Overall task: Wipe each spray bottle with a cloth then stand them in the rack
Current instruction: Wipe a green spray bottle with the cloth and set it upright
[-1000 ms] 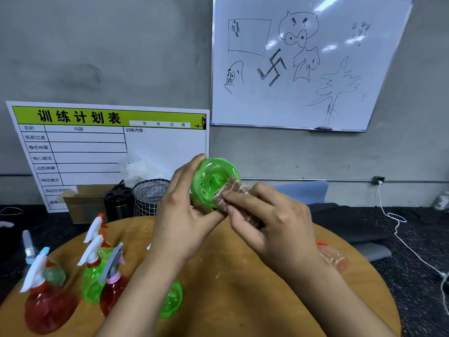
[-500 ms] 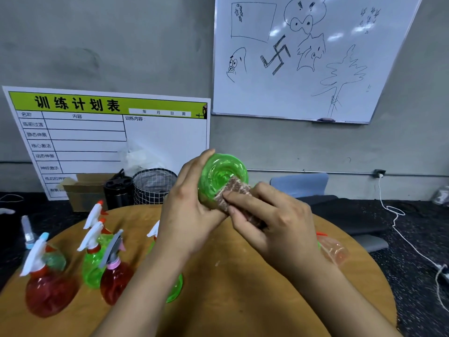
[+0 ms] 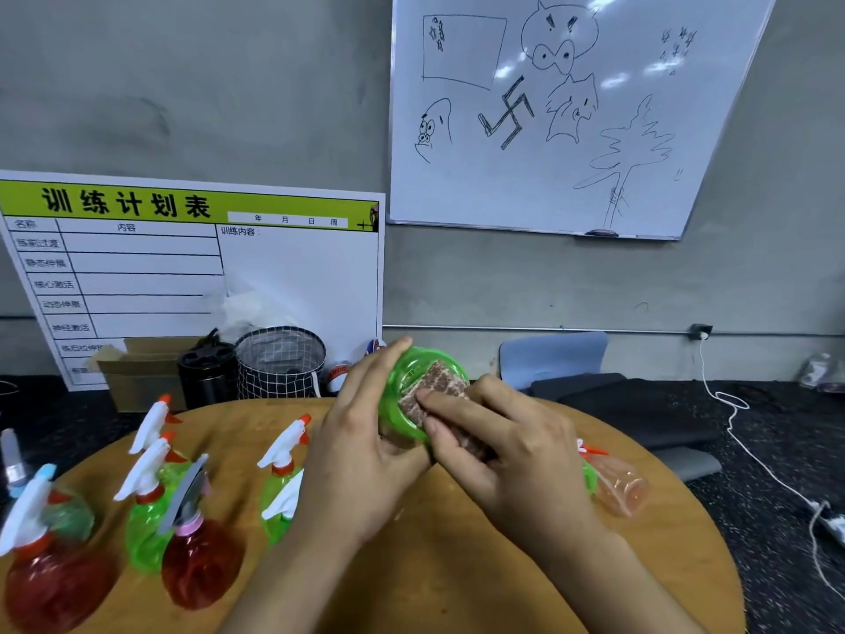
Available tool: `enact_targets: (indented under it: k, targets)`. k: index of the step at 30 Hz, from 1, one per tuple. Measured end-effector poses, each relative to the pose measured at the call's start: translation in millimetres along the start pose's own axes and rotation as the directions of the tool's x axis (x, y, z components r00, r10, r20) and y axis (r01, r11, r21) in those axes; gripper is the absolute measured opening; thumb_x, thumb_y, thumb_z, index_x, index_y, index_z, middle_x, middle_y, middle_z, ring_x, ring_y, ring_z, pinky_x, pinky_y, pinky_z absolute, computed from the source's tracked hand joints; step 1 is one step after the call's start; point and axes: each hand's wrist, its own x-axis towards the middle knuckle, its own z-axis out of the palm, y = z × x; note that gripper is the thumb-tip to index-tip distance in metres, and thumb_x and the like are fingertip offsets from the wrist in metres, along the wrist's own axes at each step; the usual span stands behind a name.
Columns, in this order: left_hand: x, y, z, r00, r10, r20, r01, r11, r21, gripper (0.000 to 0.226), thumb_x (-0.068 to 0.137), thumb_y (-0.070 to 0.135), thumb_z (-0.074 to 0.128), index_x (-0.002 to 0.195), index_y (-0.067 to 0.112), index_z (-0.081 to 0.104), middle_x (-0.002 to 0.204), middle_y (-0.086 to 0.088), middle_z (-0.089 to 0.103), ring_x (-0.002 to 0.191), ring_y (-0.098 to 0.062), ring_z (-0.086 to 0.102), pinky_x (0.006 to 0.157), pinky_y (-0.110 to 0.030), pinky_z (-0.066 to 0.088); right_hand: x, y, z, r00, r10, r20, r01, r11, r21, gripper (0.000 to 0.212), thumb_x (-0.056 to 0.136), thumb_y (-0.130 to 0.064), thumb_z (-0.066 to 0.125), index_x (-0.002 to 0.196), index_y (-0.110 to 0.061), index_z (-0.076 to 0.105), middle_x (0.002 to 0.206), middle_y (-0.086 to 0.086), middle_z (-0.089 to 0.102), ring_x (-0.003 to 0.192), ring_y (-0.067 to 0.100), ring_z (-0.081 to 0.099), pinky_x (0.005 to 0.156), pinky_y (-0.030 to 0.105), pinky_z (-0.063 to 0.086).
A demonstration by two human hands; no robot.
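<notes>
At the centre of the frame the left hand grips a green spray bottle, fingers curled round its body so the round base faces the camera. The right hand pinches a brownish cloth and presses it against that base with its fingertips. Both hands are held above a round wooden table. In the lower left of the frame other spray bottles stand on the table: a red bottle, a second red bottle with a pink collar, and green bottles with white triggers. Just right of the right hand a pale orange bottle lies on its side. Behind the table, centre left, stands a mesh basket beside a cardboard box, and a whiteboard hangs in the upper right
</notes>
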Motion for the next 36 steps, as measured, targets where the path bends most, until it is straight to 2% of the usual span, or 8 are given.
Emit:
enact_targets:
  k: [4, 8, 12, 17, 21, 24, 32, 36]
  targets:
    - [-12.2, -8.7, 7.0, 1.000, -0.004, -0.005, 0.004, 1.000, -0.025, 0.095, 0.075, 0.026, 0.095, 0.154, 0.046, 0.047, 0.149, 0.020, 0.047, 0.136, -0.001, 0.053, 0.094, -0.037, 0.062, -7.5, 5.0, 6.0, 0.923, 0.367, -0.117, -0.313, 0.892, 0.327, 0.021, 0.094, -0.023, 0.074, 0.114, -0.023, 0.081, 0.090, -0.012, 0.070, 0.083, 0.002, 0.066, 0.073, 0.018, 0.048]
    - [-37.5, -18.4, 15.9, 0.999, -0.030, 0.042, 0.031, 0.999, -0.038, 0.099, 0.079, 0.021, 0.093, 0.156, 0.051, 0.040, 0.155, 0.010, 0.043, 0.137, 0.019, 0.039, 0.104, -0.003, 0.039, -29.1, 8.6, 24.1, 0.679, 0.720, 0.139, -0.611, 0.451, 0.651, 0.018, 0.096, -0.007, 0.073, 0.106, -0.020, 0.082, 0.102, -0.009, 0.081, 0.103, 0.007, 0.074, 0.092, 0.024, 0.055]
    - [-67.7, -32.2, 21.3, 0.972, -0.126, 0.199, 0.169, 0.961, -0.220, 0.078, 0.083, 0.058, 0.078, 0.153, 0.060, 0.042, 0.163, 0.010, 0.032, 0.155, -0.007, 0.034, 0.119, -0.041, 0.046, -64.5, 10.5, 38.6, 0.550, 0.780, 0.298, -0.714, 0.254, 0.653, 0.017, 0.096, -0.006, 0.071, 0.109, -0.013, 0.082, 0.105, -0.002, 0.081, 0.107, 0.016, 0.075, 0.097, 0.032, 0.057]
    - [-100.6, -45.9, 27.1, 0.955, -0.246, 0.165, 0.284, 0.918, -0.277, 0.034, 0.096, 0.065, 0.059, 0.130, 0.060, 0.060, 0.157, 0.016, 0.038, 0.154, -0.005, 0.034, 0.111, -0.019, 0.043, -101.0, 7.1, 57.3, 0.416, 0.802, 0.427, -0.773, 0.065, 0.632, 0.016, 0.096, -0.006, 0.071, 0.109, -0.010, 0.081, 0.105, 0.004, 0.081, 0.106, 0.022, 0.076, 0.093, 0.033, 0.060]
    - [-129.3, -67.6, 27.9, 0.883, -0.377, 0.280, 0.465, 0.779, -0.420, 0.087, 0.088, 0.026, 0.088, 0.156, 0.049, 0.039, 0.157, 0.007, 0.049, 0.139, -0.009, 0.058, 0.107, -0.028, 0.055, -126.9, 5.6, 69.4, 0.351, 0.796, 0.493, -0.830, 0.020, 0.558, 0.014, 0.097, -0.010, 0.072, 0.107, -0.013, 0.082, 0.102, 0.001, 0.082, 0.099, 0.013, 0.077, 0.083, 0.025, 0.059]
    - [-154.1, -85.4, 22.6, 0.812, -0.469, 0.347, 0.579, 0.721, -0.381, 0.114, 0.077, 0.026, 0.094, 0.164, 0.048, 0.022, 0.160, 0.005, 0.050, 0.141, -0.011, 0.057, 0.115, -0.037, 0.051, -148.6, -1.8, 79.7, 0.321, 0.773, 0.547, -0.878, 0.026, 0.479, 0.014, 0.097, -0.013, 0.073, 0.106, -0.017, 0.083, 0.094, 0.006, 0.082, 0.081, 0.010, 0.072, 0.064, 0.015, 0.053]
    - [-208.5, -121.3, 6.9, 0.801, -0.567, 0.190, 0.591, 0.799, -0.111, 0.101, 0.078, 0.028, 0.090, 0.147, 0.072, 0.030, 0.156, 0.031, 0.041, 0.150, 0.003, 0.035, 0.126, -0.035, 0.033, -197.9, -30.0, 123.7, 0.213, 0.739, 0.639, -0.941, -0.021, 0.338, 0.011, 0.097, -0.019, 0.074, 0.102, -0.020, 0.084, 0.062, -0.006, 0.069, 0.046, 0.002, 0.053, 0.043, 0.016, 0.039]
    - [-227.0, -137.6, 0.9, 0.790, -0.604, 0.104, 0.612, 0.787, -0.077, 0.102, 0.082, 0.016, 0.091, 0.133, 0.082, 0.033, 0.148, 0.025, 0.050, 0.144, 0.002, 0.043, 0.120, -0.025, 0.035, -208.7, -44.1, 142.9, 0.246, 0.692, 0.679, -0.944, 0.014, 0.328, 0.012, 0.097, -0.019, 0.075, 0.103, -0.022, 0.084, 0.090, -0.005, 0.081, 0.081, 0.005, 0.074, 0.070, 0.019, 0.055]
